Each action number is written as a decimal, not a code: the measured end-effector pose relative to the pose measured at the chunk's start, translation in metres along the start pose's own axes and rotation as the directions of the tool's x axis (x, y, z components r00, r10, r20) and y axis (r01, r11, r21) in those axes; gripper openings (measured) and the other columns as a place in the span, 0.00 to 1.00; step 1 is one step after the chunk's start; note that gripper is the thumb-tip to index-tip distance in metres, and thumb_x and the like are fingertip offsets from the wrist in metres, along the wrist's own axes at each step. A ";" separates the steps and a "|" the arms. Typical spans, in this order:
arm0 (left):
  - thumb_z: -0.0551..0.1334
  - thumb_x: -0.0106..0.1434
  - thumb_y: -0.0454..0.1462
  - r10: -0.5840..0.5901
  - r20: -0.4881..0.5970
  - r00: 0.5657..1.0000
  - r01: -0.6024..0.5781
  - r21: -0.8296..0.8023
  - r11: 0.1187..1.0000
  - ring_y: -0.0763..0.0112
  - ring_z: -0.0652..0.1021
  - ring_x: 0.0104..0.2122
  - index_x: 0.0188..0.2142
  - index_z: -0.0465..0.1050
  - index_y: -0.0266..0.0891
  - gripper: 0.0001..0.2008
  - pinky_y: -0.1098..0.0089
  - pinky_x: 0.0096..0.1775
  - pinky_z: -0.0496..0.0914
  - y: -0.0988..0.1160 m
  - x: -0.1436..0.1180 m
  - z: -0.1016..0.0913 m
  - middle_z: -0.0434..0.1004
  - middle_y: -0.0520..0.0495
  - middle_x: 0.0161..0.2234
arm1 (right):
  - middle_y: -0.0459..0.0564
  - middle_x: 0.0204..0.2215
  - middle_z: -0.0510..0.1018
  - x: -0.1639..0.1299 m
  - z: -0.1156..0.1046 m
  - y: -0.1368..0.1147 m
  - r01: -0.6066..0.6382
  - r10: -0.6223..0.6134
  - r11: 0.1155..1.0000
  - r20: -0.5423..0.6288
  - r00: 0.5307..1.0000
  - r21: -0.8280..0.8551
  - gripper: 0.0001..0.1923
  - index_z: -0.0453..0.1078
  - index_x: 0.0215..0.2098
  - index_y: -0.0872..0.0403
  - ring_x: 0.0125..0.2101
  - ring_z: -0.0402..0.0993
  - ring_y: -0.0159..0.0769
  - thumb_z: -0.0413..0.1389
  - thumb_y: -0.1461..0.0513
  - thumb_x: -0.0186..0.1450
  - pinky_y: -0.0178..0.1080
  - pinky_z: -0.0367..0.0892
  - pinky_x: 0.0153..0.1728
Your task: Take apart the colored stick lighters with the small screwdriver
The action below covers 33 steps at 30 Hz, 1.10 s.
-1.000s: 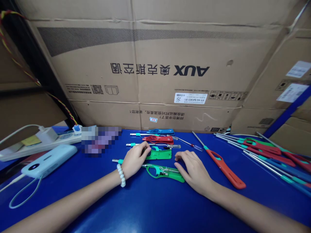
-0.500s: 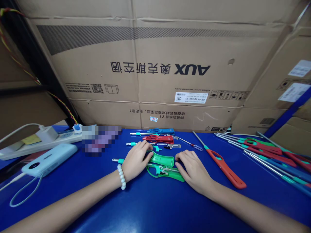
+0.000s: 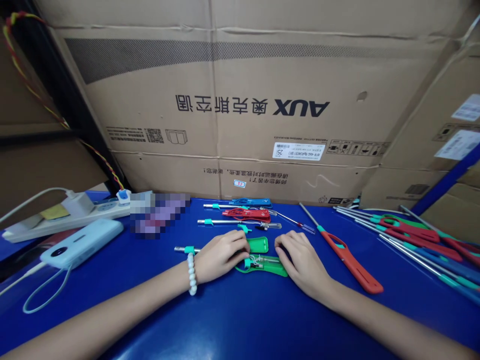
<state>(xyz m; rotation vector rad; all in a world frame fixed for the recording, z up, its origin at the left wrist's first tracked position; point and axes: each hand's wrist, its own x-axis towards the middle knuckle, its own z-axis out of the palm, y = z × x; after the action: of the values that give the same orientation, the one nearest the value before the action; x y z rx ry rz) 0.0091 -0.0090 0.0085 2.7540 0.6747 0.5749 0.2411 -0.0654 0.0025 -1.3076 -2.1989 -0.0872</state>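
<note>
An opened green lighter lies on the blue table in two halves. The lower half (image 3: pixel 275 268) holds a clear fuel tank (image 3: pixel 270 260) and thin wires; the upper half (image 3: pixel 258 245) is a bare shell. My left hand (image 3: pixel 223 255), with a beaded bracelet, has thumb and fingers bent together over the halves' left end, beside a teal trigger piece. What lies between the fingertips is hidden. My right hand (image 3: pixel 303 260) rests at the casing's right end, fingers loosely curved and apart, with nothing visible in them. A metal tube (image 3: pixel 182 249) pokes out left of my left hand.
Behind lie opened red (image 3: pixel 251 215) and blue (image 3: pixel 251 202) lighters and a screwdriver (image 3: pixel 300 224). To the right are a whole red lighter (image 3: pixel 348 260) and a pile of lighters (image 3: pixel 416 232). A power bank (image 3: pixel 82 244) and power strip (image 3: pixel 101 207) stand left; a cardboard box (image 3: pixel 240 65) forms the back.
My left hand has shifted slightly right and down, from the upper green shell toward the trigger area of the lower half. My right hand stays almost in place. The view has shifted slightly.
</note>
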 end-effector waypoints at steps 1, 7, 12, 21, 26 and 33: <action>0.50 0.70 0.37 0.002 -0.007 1.000 -0.002 0.017 1.000 0.67 0.70 0.36 0.37 0.67 0.38 0.09 0.70 0.38 0.66 0.001 0.000 0.001 0.68 0.47 0.36 | 0.49 0.29 0.72 0.000 0.000 -0.001 0.019 -0.019 1.000 -0.009 1.000 0.004 0.10 0.63 0.34 0.53 0.32 0.65 0.38 0.43 0.65 0.70 0.41 0.57 0.35; 0.49 0.70 0.34 0.128 0.036 0.991 -0.132 0.128 0.983 0.66 0.69 0.38 0.43 0.67 0.38 0.09 0.68 0.41 0.64 0.006 -0.001 -0.005 0.69 0.45 0.40 | 0.52 0.34 0.73 -0.003 0.001 -0.002 0.185 -0.184 0.983 0.086 0.979 -0.004 0.08 0.68 0.39 0.54 0.35 0.65 0.40 0.47 0.62 0.69 0.42 0.59 0.37; 0.50 0.70 0.33 0.238 0.133 0.962 -0.261 0.199 0.944 0.66 0.69 0.37 0.45 0.68 0.39 0.10 0.68 0.39 0.63 0.004 0.000 -0.015 0.72 0.46 0.41 | 0.52 0.34 0.73 -0.002 0.003 -0.001 0.159 -0.155 0.987 0.100 0.983 -0.035 0.09 0.69 0.37 0.55 0.35 0.65 0.39 0.48 0.62 0.69 0.42 0.60 0.37; 0.46 0.72 0.34 0.327 0.121 0.937 -0.347 0.407 0.845 0.67 0.69 0.34 0.40 0.68 0.35 0.13 0.68 0.35 0.61 0.004 0.001 -0.007 0.73 0.47 0.38 | 0.50 0.33 0.72 -0.002 0.005 0.000 0.185 -0.182 0.982 0.076 0.980 -0.041 0.07 0.70 0.35 0.55 0.33 0.63 0.38 0.50 0.63 0.67 0.40 0.59 0.35; 0.49 0.71 0.35 0.273 0.124 0.954 -0.299 0.299 0.906 0.67 0.69 0.34 0.41 0.67 0.36 0.09 0.69 0.37 0.63 0.001 0.002 -0.013 0.72 0.47 0.38 | 0.50 0.33 0.72 -0.002 0.006 0.001 0.170 -0.167 0.985 0.087 0.982 -0.023 0.06 0.69 0.35 0.55 0.33 0.63 0.37 0.50 0.64 0.67 0.40 0.58 0.35; 0.59 0.65 0.32 0.199 0.246 0.949 -0.241 0.156 0.958 0.68 0.71 0.36 0.38 0.71 0.37 0.03 0.70 0.38 0.64 0.009 0.006 -0.049 0.72 0.48 0.36 | 0.50 0.32 0.72 -0.001 0.007 0.002 0.164 -0.163 0.986 0.075 0.984 -0.013 0.06 0.69 0.34 0.55 0.33 0.64 0.37 0.51 0.64 0.67 0.39 0.57 0.35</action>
<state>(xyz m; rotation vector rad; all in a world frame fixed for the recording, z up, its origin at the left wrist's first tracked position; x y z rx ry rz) -0.0035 -0.0062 0.0570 3.0297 0.3850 0.2397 0.2405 -0.0630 -0.0041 -1.1551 -2.3713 -0.1243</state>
